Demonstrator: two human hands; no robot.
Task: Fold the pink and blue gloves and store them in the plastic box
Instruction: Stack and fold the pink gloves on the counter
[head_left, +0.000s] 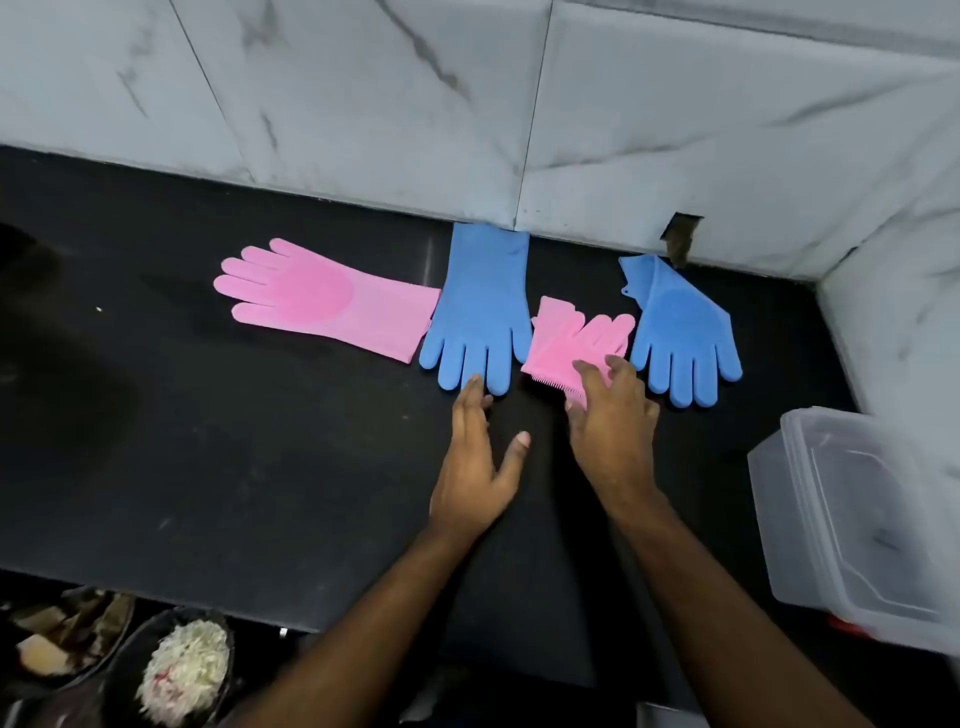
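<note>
The right hand (613, 421) reaches forward from a bare forearm, palm down, its fingers curled over the near edge of the folded pink glove (576, 343) and gripping it at the bristled fold. The left hand (475, 467) lies flat and relaxed on the black counter (260, 441), fingers straight and pointing toward 12 o'clock, thumb spread toward 3 o'clock; its fingertips just touch the fingertips of the middle blue glove (480, 306) and hold nothing.

That blue glove lies flat, cuff against the marble wall (363, 93) at 12 o'clock, fingers toward 6. At 9 o'clock from it a flat pink glove (322, 299) lies with its fingers toward 9 and its cuff tucked at the blue glove's edge. At 3 o'clock from the folded pink glove lies a second blue glove (680, 332), cuff partly turned over, fingers toward 6. The clear plastic box (852, 519) stands open at about 4 o'clock from the hands, near the counter's right end.
</note>
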